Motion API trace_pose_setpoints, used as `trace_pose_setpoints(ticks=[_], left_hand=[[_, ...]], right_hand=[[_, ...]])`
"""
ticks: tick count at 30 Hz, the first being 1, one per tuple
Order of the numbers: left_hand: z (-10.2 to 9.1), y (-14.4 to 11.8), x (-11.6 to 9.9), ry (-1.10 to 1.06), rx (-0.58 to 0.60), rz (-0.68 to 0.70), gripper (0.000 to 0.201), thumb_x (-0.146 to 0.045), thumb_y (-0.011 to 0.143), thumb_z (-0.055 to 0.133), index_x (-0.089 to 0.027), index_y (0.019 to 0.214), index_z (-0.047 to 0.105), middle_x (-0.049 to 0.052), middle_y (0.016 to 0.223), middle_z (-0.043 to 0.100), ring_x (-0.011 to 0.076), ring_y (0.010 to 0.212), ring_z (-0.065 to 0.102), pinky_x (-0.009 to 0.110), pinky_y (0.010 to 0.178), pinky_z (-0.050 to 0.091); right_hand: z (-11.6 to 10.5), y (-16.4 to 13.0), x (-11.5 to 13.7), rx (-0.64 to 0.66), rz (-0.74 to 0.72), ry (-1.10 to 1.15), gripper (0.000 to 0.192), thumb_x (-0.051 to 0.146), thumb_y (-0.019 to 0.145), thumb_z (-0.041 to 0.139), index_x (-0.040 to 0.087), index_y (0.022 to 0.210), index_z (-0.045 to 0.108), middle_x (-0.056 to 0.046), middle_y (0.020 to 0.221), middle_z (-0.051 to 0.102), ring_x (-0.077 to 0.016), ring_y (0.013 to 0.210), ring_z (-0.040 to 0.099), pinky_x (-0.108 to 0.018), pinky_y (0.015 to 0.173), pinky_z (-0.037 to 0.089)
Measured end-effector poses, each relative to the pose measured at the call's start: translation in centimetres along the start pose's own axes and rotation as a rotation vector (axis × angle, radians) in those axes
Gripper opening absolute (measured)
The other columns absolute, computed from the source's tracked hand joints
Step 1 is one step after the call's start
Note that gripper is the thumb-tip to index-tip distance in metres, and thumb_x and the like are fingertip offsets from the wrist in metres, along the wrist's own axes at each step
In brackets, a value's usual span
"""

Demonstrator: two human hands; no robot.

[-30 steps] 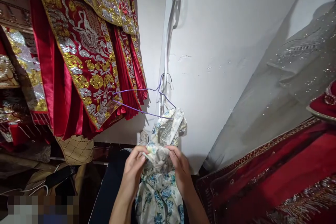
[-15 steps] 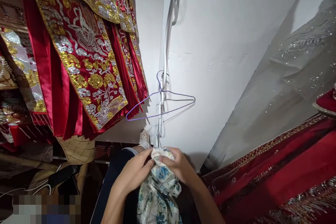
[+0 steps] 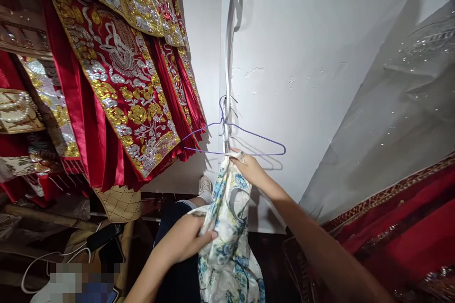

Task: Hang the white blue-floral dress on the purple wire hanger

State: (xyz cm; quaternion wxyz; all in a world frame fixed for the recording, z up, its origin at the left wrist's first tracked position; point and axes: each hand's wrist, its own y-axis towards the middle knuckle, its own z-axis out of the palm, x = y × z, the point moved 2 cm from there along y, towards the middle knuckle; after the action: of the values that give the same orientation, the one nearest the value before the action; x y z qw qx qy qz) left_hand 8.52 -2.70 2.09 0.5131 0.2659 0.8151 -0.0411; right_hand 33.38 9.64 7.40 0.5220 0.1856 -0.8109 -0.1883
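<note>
Purple wire hanger [image 3: 249, 142] hangs alone on the white wall; just below it our right hand [image 3: 249, 168] pinches the floral dress [image 3: 227, 227], our left hand [image 3: 186, 241] gripping lower. Red embroidered robes [image 3: 121, 85] crowd left of the hanger.

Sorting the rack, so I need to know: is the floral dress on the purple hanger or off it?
Off it. The purple hanger hangs bare; the right hand lifts the floral dress just under its bar, the left hand gripping lower.

Red robes [image 3: 121, 85] crowd left; bare wall [image 3: 302, 57] right of hanger [image 3: 249, 144].
</note>
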Motion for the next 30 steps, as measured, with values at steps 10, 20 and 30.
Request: trace_pose_setpoints(ticks=[10,20,30], left_hand=[[-5.0,0.4,4.3,0.512,-0.169,-0.215,0.018,-0.041,0.078,0.069,-0.025,0.069,0.069,0.010,0.083,0.071,0.0350,0.096,0.064,0.063,0.103,0.033],[-10.5,7.1,-3.6,0.661,-0.359,0.265,0.023,-0.028,0.095,0.043,-0.021,0.075,0.051,0.008,0.094,0.057,0.0252,0.098,0.053,0.040,0.093,0.045],[-10.8,13.4,-5.4,0.660,-0.417,0.294,0.037,-0.008,0.089,0.040,-0.018,0.120,0.057,0.012,0.116,0.066,0.0263,0.106,0.061,0.038,0.092,0.047]], right_hand=[[-6.2,-0.3,-0.7,0.147,-0.016,-0.272,0.038,0.009,0.073,0.048,0.020,0.093,0.078,-0.004,0.088,0.078,-0.0249,0.085,0.069,-0.031,0.077,0.050],[-4.7,-0.8,0.1,0.217,0.033,-0.058,0.024,0.018,0.072,0.059,0.016,0.088,0.076,-0.005,0.085,0.076,-0.0242,0.081,0.069,-0.030,0.071,0.050],[-3.4,-2.6,1.7,0.167,0.010,0.028,0.048,0.012,0.068,0.058,0.019,0.112,0.076,-0.006,0.108,0.076,-0.0281,0.105,0.067,-0.036,0.091,0.051]])
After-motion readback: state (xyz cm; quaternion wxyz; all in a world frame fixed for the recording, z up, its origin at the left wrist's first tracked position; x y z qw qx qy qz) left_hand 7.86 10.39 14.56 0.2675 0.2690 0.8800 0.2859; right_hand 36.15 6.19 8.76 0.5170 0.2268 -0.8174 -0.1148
